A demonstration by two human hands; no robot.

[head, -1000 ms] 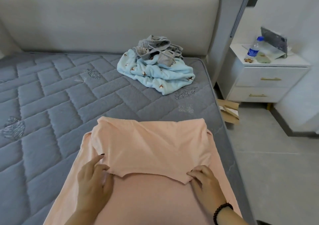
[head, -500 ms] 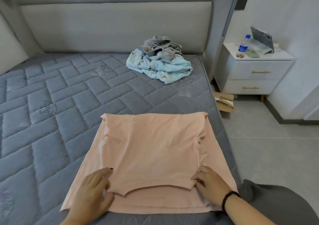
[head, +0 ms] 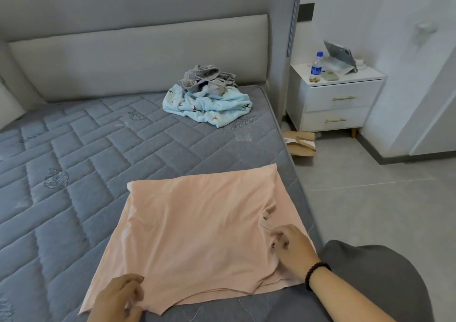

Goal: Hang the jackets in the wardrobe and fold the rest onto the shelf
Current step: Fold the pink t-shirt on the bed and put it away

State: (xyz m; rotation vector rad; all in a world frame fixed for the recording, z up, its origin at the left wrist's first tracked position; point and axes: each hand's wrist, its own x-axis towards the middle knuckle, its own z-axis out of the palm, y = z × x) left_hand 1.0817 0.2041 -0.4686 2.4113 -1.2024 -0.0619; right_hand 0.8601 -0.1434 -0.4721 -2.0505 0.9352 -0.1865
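The peach garment (head: 197, 225) lies folded on the grey mattress (head: 81, 154), near its right edge. The left hand (head: 118, 299) pinches its near left corner with curled fingers. The right hand (head: 291, 247) gathers a bunched fold at its right side with bent fingers. Farther on the mattress, by the headboard (head: 138, 57), a light blue garment (head: 209, 107) lies under a grey garment (head: 207, 80).

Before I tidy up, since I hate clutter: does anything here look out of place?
Yes. Flattened cardboard lies on the floor between the bed and the nightstand. A grey garment and a light blue one sit crumpled near the headboard.
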